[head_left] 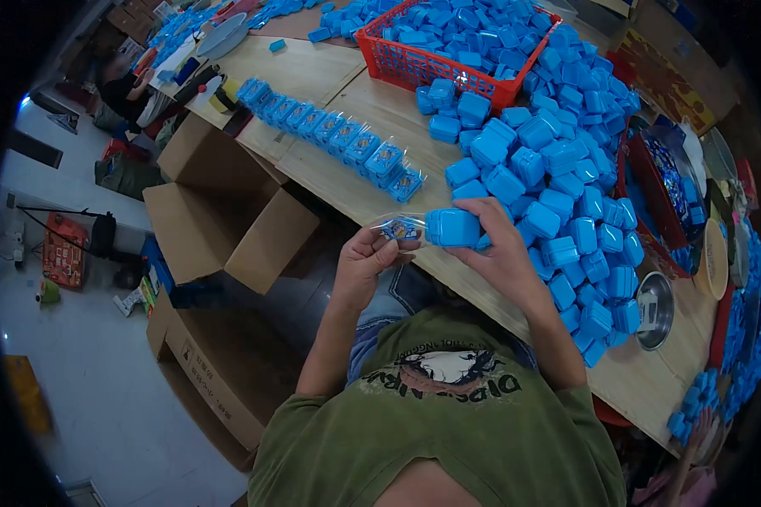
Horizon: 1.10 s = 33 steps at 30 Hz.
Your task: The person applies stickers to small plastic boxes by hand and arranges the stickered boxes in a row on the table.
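At the table's near edge, my right hand (500,252) grips a small blue plastic box (448,228) with rounded corners. My left hand (369,260) pinches a clear plastic bag (402,226) with a printed picture, held against the left end of the box. Whether the box is partly inside the bag I cannot tell. Beyond my hands runs a slanting row of bagged blue boxes (330,131), pressed close together. Right of my right hand lies a large heap of loose blue boxes (558,203).
A red basket (406,72) full of blue boxes stands at the back. A metal bowl (654,311) sits right of the heap. Open cardboard cartons (207,220) stand on the floor to the left. Another person (125,89) sits far left; a co-worker's hand (699,431) shows lower right.
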{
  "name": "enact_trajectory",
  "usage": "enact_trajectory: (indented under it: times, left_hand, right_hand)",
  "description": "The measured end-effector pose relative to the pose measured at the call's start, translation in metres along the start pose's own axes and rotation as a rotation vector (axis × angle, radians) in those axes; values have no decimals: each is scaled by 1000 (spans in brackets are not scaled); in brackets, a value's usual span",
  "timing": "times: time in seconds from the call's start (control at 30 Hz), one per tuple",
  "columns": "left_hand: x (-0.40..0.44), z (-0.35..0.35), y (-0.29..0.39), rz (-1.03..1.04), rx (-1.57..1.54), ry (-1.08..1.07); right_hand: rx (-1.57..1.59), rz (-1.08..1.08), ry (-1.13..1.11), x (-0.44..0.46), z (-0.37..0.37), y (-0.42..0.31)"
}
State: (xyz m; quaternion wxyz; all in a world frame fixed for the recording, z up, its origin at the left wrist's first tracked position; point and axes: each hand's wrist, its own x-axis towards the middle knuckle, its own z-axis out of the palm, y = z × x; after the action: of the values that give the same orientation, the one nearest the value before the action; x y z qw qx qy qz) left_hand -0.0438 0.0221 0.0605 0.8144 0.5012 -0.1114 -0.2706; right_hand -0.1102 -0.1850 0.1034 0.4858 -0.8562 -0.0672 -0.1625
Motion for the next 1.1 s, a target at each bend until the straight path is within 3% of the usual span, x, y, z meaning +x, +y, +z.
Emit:
enact_trajectory:
  times: [0.53, 1.1]
  left_hand:
    - [-1, -2, 1, 16, -42, -19]
    - [-3, -2, 5, 19, 29, -99]
  right_hand:
    - [162, 94, -13, -1, 0, 7]
    - [30, -3, -46, -1, 1, 11]
